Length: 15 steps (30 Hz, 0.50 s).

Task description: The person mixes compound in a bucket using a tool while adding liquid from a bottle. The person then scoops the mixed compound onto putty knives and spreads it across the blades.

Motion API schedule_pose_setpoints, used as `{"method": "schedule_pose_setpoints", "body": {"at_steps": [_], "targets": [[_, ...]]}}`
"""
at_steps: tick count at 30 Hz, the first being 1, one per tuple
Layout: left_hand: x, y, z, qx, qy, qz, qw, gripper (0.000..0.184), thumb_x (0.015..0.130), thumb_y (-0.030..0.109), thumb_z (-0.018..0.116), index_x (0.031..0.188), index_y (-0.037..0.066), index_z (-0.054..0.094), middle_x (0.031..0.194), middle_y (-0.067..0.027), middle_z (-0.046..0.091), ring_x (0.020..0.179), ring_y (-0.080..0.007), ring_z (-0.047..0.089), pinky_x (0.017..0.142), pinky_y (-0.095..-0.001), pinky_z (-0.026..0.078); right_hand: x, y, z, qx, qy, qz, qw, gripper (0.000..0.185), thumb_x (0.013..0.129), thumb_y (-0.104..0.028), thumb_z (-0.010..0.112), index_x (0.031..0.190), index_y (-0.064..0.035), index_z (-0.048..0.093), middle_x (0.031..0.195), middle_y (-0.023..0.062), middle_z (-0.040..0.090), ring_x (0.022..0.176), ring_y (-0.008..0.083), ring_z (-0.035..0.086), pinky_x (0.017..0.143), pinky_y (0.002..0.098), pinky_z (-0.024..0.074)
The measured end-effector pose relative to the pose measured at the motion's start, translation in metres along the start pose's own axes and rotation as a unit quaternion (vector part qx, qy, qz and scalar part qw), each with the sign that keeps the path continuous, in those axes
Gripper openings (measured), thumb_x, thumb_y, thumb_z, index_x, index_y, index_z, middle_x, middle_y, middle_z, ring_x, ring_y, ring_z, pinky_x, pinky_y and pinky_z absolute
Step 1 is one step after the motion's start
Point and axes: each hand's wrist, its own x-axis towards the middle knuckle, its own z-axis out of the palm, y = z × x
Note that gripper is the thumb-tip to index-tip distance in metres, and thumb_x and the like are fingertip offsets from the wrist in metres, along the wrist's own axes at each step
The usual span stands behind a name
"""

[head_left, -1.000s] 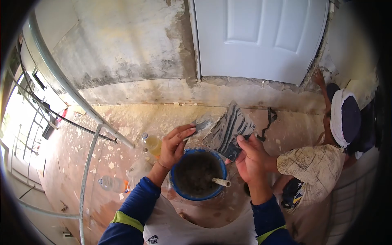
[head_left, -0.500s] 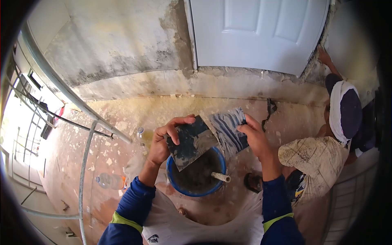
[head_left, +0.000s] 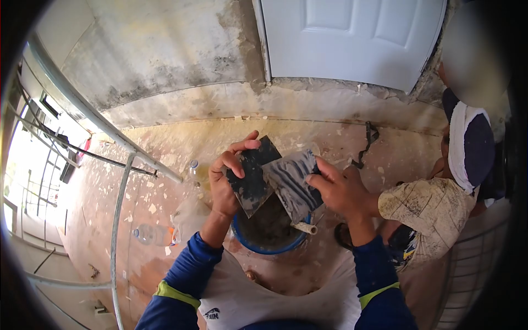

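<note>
My left hand point(head_left: 224, 184) grips a dark, flat square spreader point(head_left: 251, 171) with grey smears on its face. In my right hand point(head_left: 342, 188), pinched at its edge, is a second square spreader point(head_left: 294, 184), coated with ridged streaks of wet grey paste. Its left corner overlaps the right side of the dark one. Below both sits a blue bucket point(head_left: 256, 248) holding grey mix, partly hidden by the spreaders. A whitish, pipe-like handle point(head_left: 305, 227) sticks out over the bucket's right rim.
At right a person point(head_left: 434, 214) crouches near the wall. Metal scaffold bars point(head_left: 116, 231) stand on the left. Plastic bottles point(head_left: 151, 235) lie on the paint-flecked floor. Beyond are a white door point(head_left: 352, 44), a stained wall point(head_left: 159, 49) and a dark strap point(head_left: 367, 144).
The coated spreader in my right hand has moved left and now overlaps the dark spreader, covering part of its smeared face. The view has shifted slightly.
</note>
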Motion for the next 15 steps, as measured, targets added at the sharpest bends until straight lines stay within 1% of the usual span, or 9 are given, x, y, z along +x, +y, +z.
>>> {"method": "schedule_pose_setpoints", "body": {"at_steps": [2, 4, 5, 7, 8, 10, 11, 14, 15], "targets": [[0.003, 0.0, -0.001, 0.018, 0.024, 0.013, 0.999, 0.027, 0.092, 0.008, 0.072, 0.073, 0.01, 0.053, 0.129, -0.0222, 0.065, 0.142, -0.039, 0.046, 0.114, -0.0473, 0.038, -0.002, -0.002, 0.011, 0.009, -0.005, -0.015, 1.0, 0.04, 0.099, -0.008, 0.053, 0.137, 0.0034, 0.053, 0.115, 0.0085, 0.067, 0.101, 0.0128, 0.061, 0.09, 0.0283, 0.0494], [0.004, -0.001, -0.004, 0.062, 0.047, 0.024, 0.997, 0.026, 0.093, 0.007, 0.071, 0.074, 0.01, 0.053, 0.128, -0.0216, 0.065, 0.142, -0.0381, 0.046, 0.113, -0.0456, 0.039, 0.001, -0.005, 0.019, 0.085, -0.012, 0.045, 0.995, 0.039, 0.099, -0.008, 0.053, 0.136, 0.0037, 0.053, 0.115, 0.0094, 0.067, 0.101, 0.014, 0.061, 0.09, 0.029, 0.0494], [0.005, -0.002, -0.005, 0.07, 0.052, 0.023, 0.996, 0.026, 0.093, 0.006, 0.071, 0.074, 0.01, 0.053, 0.128, -0.0212, 0.066, 0.142, -0.038, 0.046, 0.113, -0.0448, 0.039, 0.001, -0.008, 0.019, 0.089, -0.022, 0.046, 0.995, 0.039, 0.099, -0.008, 0.053, 0.135, 0.004, 0.053, 0.116, 0.011, 0.067, 0.103, 0.0148, 0.061, 0.091, 0.0295, 0.0493], [0.007, -0.005, -0.009, 0.081, 0.06, 0.021, 0.995, 0.025, 0.092, 0.003, 0.07, 0.074, 0.01, 0.053, 0.127, -0.0204, 0.066, 0.142, -0.0377, 0.046, 0.112, -0.0432, 0.039, 0.001, -0.017, 0.02, 0.051, -0.032, 0.045, 0.997, 0.039, 0.099, -0.008, 0.053, 0.136, 0.004, 0.053, 0.116, 0.0103, 0.067, 0.103, 0.0142, 0.06, 0.091, 0.0289, 0.0488], [0.008, -0.007, -0.01, 0.096, 0.072, 0.018, 0.993, 0.024, 0.092, 0.001, 0.068, 0.075, 0.009, 0.054, 0.126, -0.02, 0.067, 0.139, -0.0362, 0.049, 0.111, -0.0424, 0.04, 0.001, -0.019, 0.021, 0.032, -0.036, 0.045, 0.998, 0.039, 0.099, -0.008, 0.053, 0.136, 0.004, 0.053, 0.115, 0.0099, 0.067, 0.103, 0.0139, 0.06, 0.091, 0.0286, 0.0486], [0.01, -0.01, -0.013, 0.127, 0.095, 0.013, 0.987, 0.021, 0.092, -0.003, 0.064, 0.076, 0.009, 0.056, 0.124, -0.0191, 0.068, 0.133, -0.033, 0.055, 0.109, -0.0408, 0.042, 0.001, -0.02, 0.026, 0.092, -0.052, 0.068, 0.992, 0.039, 0.099, -0.009, 0.055, 0.135, 0.0041, 0.053, 0.114, 0.0084, 0.066, 0.103, 0.0134, 0.059, 0.091, 0.0282, 0.048], [0.011, -0.012, -0.015, 0.13, 0.121, -0.011, 0.984, 0.02, 0.092, -0.004, 0.061, 0.077, 0.009, 0.057, 0.123, -0.0188, 0.069, 0.128, -0.0308, 0.057, 0.107, -0.0396, 0.042, 0.0, -0.02, 0.028, 0.122, -0.061, 0.078, 0.988, 0.039, 0.099, -0.01, 0.055, 0.135, 0.0042, 0.053, 0.114, 0.0076, 0.066, 0.102, 0.0132, 0.059, 0.091, 0.028, 0.0477], [0.014, -0.024, -0.034, 0.136, 0.194, -0.067, 0.969, 0.02, 0.092, -0.006, 0.055, 0.08, 0.009, 0.061, 0.119, -0.0176, 0.07, 0.116, -0.0245, 0.062, 0.101, -0.0359, 0.045, 0.004, -0.007, 0.017, 0.138, -0.036, 0.021, 0.99, 0.037, 0.1, -0.011, 0.057, 0.135, 0.0015, 0.055, 0.11, 0.0031, 0.065, 0.098, 0.0084, 0.056, 0.085, 0.0246, 0.0469], [0.012, -0.032, -0.045, 0.138, 0.217, -0.078, 0.963, 0.021, 0.092, -0.006, 0.053, 0.082, 0.009, 0.062, 0.119, -0.0171, 0.071, 0.112, -0.0226, 0.063, 0.099, -0.0346, 0.046, 0.004, -0.012, 0.011, 0.147, -0.017, 0.023, 0.989, 0.035, 0.101, -0.011, 0.058, 0.134, 0.0001, 0.056, 0.109, 0.0018, 0.065, 0.096, 0.0066, 0.056, 0.083, 0.0235, 0.0463]]}}
